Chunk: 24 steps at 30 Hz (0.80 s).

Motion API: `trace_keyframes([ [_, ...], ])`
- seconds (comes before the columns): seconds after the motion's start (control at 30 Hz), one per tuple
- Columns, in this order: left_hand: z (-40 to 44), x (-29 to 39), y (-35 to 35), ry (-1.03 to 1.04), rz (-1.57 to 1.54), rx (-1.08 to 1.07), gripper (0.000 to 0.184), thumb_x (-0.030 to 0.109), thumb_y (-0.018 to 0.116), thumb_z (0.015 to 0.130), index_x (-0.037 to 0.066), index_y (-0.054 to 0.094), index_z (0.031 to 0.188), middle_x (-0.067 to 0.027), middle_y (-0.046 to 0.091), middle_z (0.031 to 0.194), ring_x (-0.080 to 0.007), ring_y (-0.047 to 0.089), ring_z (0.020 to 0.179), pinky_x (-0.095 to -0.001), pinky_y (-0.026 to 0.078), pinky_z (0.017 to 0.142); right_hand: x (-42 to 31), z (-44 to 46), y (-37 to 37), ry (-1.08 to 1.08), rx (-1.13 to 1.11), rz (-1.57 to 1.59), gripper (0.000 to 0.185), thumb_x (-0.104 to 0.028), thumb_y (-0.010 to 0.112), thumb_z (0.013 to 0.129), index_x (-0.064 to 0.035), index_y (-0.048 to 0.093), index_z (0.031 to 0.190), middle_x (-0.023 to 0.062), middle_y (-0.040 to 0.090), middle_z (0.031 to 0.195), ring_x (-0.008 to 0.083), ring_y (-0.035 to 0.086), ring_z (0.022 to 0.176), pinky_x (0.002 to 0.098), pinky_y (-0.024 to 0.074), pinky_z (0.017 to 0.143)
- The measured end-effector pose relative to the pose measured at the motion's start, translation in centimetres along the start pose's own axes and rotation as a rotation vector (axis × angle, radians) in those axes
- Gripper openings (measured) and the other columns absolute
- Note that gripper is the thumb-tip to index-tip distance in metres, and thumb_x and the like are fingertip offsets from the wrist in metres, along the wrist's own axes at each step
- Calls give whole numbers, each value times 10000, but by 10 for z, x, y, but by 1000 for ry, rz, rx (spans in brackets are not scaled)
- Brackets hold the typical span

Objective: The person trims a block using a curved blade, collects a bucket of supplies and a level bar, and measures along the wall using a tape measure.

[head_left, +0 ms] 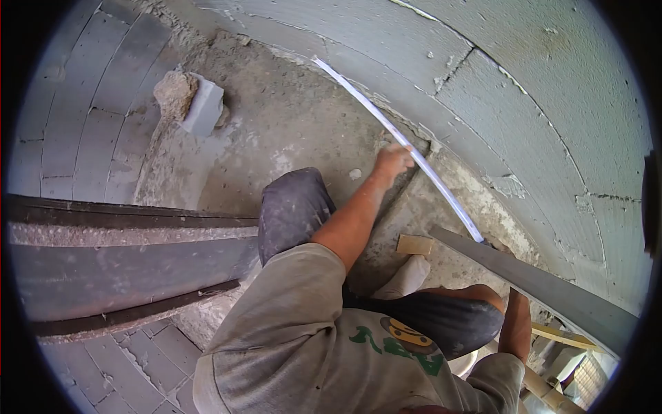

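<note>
A long, narrow white strip [376, 112], which looks like a tape measure blade, runs at a slant along the foot of the block wall. My left hand [394, 161] is closed at its middle, with the fingers against the strip's edge. The near end of the strip meets something small and dark beside a long grey board [524, 271]. My right forearm [516, 330] reaches up behind that board, which hides my right hand and its fingers. A small tan wooden block [415, 244] lies on the floor near my foot.
Grey block walls [545, 131] curve around the right and the left [76, 90]. A rough lump [175, 94] and a pale block piece [203, 105] sit at the back left. Dark-edged beams [131, 228] cross at left. Wooden pieces [562, 334] lie lower right.
</note>
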<state>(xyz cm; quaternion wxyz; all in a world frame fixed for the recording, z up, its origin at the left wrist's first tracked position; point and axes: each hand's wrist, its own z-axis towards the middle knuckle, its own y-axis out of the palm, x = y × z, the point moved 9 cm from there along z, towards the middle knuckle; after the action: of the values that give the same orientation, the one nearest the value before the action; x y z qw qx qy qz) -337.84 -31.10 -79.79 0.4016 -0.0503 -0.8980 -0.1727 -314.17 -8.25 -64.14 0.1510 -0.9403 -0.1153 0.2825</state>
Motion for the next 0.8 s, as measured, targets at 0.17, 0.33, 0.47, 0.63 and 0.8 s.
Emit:
trace_keyframes([
  [0.17, -38, -34, 60, 105, 280, -236, 299, 305, 642, 841, 39, 675, 974, -44, 650, 840, -120, 578, 731, -267, 450, 649, -43, 19, 23, -79, -49, -143, 555, -264, 640, 768, -138, 507, 1293, 72, 600, 994, 193, 555, 922, 301, 420, 832],
  [0.33, -50, -38, 52, 173, 184, -177, 305, 342, 651, 836, 49, 676, 913, -4, 614, 751, -103, 531, 674, -274, 428, 619, -55, 71, 40, -296, -105, -321, 516, -336, 654, 789, -145, 544, 1255, 85, 609, 986, 216, 557, 917, 338, 415, 852],
  [0.47, -38, -36, 25, 81, -107, -46, 283, 332, 640, 855, 74, 647, 971, -11, 617, 802, -116, 550, 713, -258, 421, 596, -54, 44, 30, -476, 49, -594, 437, -359, 633, 819, -180, 586, 1215, 123, 619, 1072, 266, 577, 995, 354, 432, 895],
  [0.63, -28, -21, 20, -56, 4, 67, 337, 257, 585, 868, 65, 594, 1145, -67, 657, 977, -153, 612, 811, -285, 459, 686, 62, 72, 15, -393, -76, -10, 344, -197, 574, 877, -189, 582, 1220, 110, 629, 1111, 267, 563, 1068, 339, 446, 911],
  [0.8, -24, -35, 2, -143, 67, -14, 433, 340, 502, 928, 93, 498, 1284, -86, 603, 1188, -216, 585, 1056, -344, 444, 881, 112, -45, 14, 56, 189, -150, 584, -459, 656, 715, -218, 579, 1241, 93, 583, 1217, 299, 530, 1107, 431, 425, 908],
])
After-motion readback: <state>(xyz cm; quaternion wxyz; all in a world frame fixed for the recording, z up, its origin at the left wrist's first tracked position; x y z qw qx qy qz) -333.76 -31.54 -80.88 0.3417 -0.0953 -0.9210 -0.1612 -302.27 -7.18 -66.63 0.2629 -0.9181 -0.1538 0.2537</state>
